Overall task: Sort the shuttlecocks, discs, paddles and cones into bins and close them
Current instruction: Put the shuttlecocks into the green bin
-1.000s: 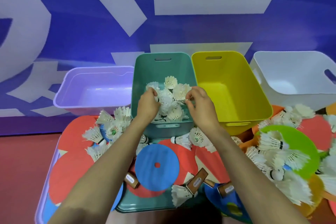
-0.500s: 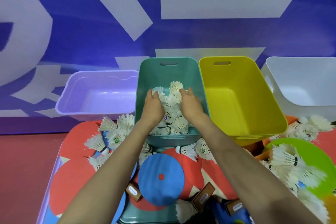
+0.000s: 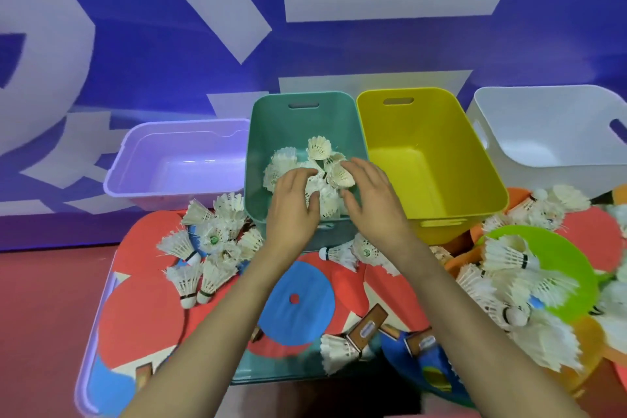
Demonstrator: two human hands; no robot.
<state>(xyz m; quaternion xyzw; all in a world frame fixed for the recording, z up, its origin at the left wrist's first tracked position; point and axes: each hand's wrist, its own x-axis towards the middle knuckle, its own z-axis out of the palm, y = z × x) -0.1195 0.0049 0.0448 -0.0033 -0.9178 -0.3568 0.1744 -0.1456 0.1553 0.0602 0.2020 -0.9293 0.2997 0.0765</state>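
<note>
The teal bin [image 3: 298, 125] stands in the middle of the row and holds a heap of white shuttlecocks [image 3: 319, 149]. Above the bin's near rim hover my left hand [image 3: 293, 207] and my right hand [image 3: 371, 200], both with relaxed, spread fingers and holding nothing. Their fingertips hang just over the heap; contact cannot be told. More loose shuttlecocks [image 3: 210, 248] lie on red discs to the left. Another cluster of shuttlecocks [image 3: 509, 288] covers the green disc [image 3: 570, 268] on the right. A blue disc [image 3: 298, 302] with a centre hole lies between my forearms.
A lilac bin [image 3: 176, 159], a yellow bin [image 3: 431, 153] and a white bin [image 3: 556, 132] stand beside the teal one, with nothing visible in them. Paddles with wooden handles [image 3: 366, 329] lie among red discs [image 3: 142, 316] near the front. A blue-and-white wall rises behind.
My hands went down into the teal bin with shuttlecocks, let them go, and have now lifted back toward me with fingers spread. The heap in the bin has grown.
</note>
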